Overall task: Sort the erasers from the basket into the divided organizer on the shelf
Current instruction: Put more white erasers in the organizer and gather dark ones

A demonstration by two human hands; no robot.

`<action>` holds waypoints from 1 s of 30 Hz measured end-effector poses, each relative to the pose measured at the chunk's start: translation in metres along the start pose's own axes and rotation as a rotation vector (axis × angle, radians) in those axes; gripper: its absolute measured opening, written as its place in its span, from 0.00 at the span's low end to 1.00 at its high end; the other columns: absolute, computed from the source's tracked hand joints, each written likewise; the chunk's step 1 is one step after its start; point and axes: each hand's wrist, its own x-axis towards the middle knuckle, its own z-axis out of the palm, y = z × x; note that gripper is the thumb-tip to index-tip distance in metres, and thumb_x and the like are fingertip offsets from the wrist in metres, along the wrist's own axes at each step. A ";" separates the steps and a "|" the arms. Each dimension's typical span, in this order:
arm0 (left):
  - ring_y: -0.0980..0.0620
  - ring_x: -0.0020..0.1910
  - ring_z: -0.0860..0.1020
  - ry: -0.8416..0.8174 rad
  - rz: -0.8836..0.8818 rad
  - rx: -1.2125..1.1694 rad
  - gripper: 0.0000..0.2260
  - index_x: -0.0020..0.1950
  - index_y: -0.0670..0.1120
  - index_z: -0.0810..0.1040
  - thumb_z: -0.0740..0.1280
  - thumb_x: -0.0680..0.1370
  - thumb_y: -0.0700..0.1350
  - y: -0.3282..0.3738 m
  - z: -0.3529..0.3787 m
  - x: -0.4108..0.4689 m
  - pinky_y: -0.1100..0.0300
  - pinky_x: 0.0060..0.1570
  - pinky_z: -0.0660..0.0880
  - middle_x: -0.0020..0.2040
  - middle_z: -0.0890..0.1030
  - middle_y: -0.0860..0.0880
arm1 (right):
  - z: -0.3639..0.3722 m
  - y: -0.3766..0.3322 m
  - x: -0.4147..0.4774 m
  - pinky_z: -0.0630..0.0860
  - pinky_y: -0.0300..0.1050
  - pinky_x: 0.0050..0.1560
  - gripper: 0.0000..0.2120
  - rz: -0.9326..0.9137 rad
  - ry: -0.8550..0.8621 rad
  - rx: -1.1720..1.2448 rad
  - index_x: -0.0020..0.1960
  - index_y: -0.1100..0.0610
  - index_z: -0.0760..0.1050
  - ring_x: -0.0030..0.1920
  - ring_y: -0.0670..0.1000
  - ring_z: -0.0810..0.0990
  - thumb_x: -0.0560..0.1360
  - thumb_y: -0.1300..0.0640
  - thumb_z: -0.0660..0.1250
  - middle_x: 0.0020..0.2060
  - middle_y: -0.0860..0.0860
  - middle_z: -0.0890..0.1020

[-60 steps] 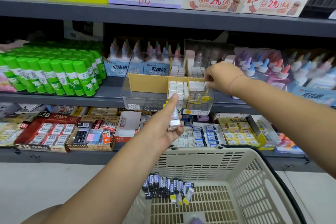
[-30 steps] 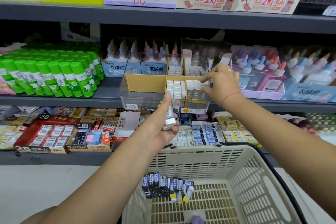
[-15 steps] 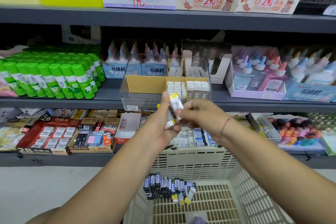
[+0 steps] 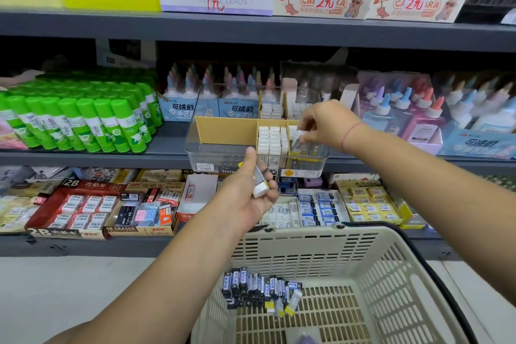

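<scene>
A clear organizer (image 4: 223, 152) with tan dividers stands on the middle shelf; its centre and right compartments hold rows of white erasers. My right hand (image 4: 326, 123) reaches over the front right compartment and pinches a wrapped eraser (image 4: 300, 142) down into it. My left hand (image 4: 251, 195) hovers below the organizer's front, gripping a white eraser (image 4: 261, 183) with a yellow-edged sleeve. The beige basket (image 4: 391, 265) sits below, with several blue-sleeved erasers (image 4: 257, 286) piled at its back left.
Green glue sticks (image 4: 83, 117) fill the shelf left of the organizer, and glue bottles (image 4: 405, 114) stand to its right. Boxed erasers (image 4: 92, 204) line the lower shelf. Pencil-lead boxes (image 4: 215, 0) sit on the top shelf.
My right hand took an eraser from my left hand, then carried it up and right into the organizer's front right compartment. My left hand stayed in place with its remaining eraser.
</scene>
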 end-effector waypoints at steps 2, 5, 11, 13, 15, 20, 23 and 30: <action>0.53 0.29 0.68 0.003 0.001 0.002 0.18 0.44 0.43 0.73 0.62 0.78 0.58 0.001 -0.001 -0.001 0.68 0.19 0.66 0.33 0.71 0.47 | 0.008 0.000 0.002 0.70 0.37 0.48 0.10 0.001 0.011 0.021 0.51 0.58 0.80 0.44 0.47 0.76 0.72 0.55 0.72 0.48 0.52 0.82; 0.53 0.29 0.68 -0.001 0.002 -0.001 0.18 0.44 0.42 0.72 0.62 0.78 0.58 0.001 -0.002 0.000 0.68 0.19 0.66 0.33 0.71 0.47 | 0.013 0.003 -0.002 0.73 0.40 0.47 0.08 0.012 0.020 0.086 0.46 0.57 0.79 0.42 0.47 0.75 0.71 0.55 0.74 0.44 0.50 0.80; 0.53 0.29 0.68 0.000 0.011 0.000 0.18 0.44 0.42 0.72 0.62 0.78 0.57 0.003 -0.003 -0.001 0.68 0.20 0.67 0.33 0.71 0.47 | 0.012 0.017 -0.015 0.80 0.42 0.42 0.07 0.170 0.053 0.432 0.44 0.57 0.76 0.36 0.54 0.84 0.71 0.61 0.74 0.39 0.56 0.84; 0.52 0.30 0.68 0.010 0.006 0.004 0.18 0.45 0.42 0.72 0.62 0.78 0.57 0.001 -0.002 -0.001 0.68 0.20 0.68 0.33 0.71 0.46 | 0.018 0.016 -0.014 0.79 0.35 0.39 0.07 0.176 0.047 0.411 0.44 0.56 0.76 0.34 0.51 0.83 0.71 0.62 0.74 0.37 0.56 0.84; 0.52 0.30 0.69 0.017 0.005 0.007 0.18 0.44 0.42 0.72 0.62 0.78 0.57 -0.001 0.000 -0.003 0.67 0.21 0.69 0.33 0.72 0.46 | 0.024 0.012 -0.011 0.78 0.35 0.37 0.06 0.155 0.042 0.401 0.44 0.57 0.77 0.33 0.48 0.82 0.71 0.63 0.73 0.37 0.54 0.82; 0.51 0.30 0.70 0.009 -0.007 0.022 0.18 0.47 0.41 0.72 0.62 0.79 0.57 -0.002 0.003 -0.006 0.66 0.21 0.70 0.33 0.72 0.45 | 0.031 0.004 -0.005 0.76 0.41 0.47 0.08 0.033 0.054 0.161 0.48 0.57 0.79 0.41 0.46 0.75 0.71 0.58 0.74 0.43 0.50 0.79; 0.49 0.31 0.71 -0.035 -0.045 0.020 0.19 0.46 0.40 0.72 0.60 0.80 0.58 -0.003 0.003 -0.008 0.65 0.23 0.72 0.34 0.73 0.44 | 0.030 0.001 -0.007 0.75 0.43 0.44 0.07 0.025 0.091 0.094 0.47 0.56 0.78 0.41 0.47 0.75 0.72 0.56 0.72 0.41 0.48 0.78; 0.49 0.33 0.72 -0.146 -0.086 -0.008 0.18 0.48 0.40 0.72 0.58 0.81 0.56 -0.005 0.004 -0.012 0.62 0.28 0.73 0.36 0.73 0.43 | 0.025 -0.001 -0.015 0.70 0.41 0.39 0.08 0.053 0.123 0.058 0.45 0.53 0.75 0.40 0.49 0.76 0.72 0.50 0.71 0.37 0.46 0.76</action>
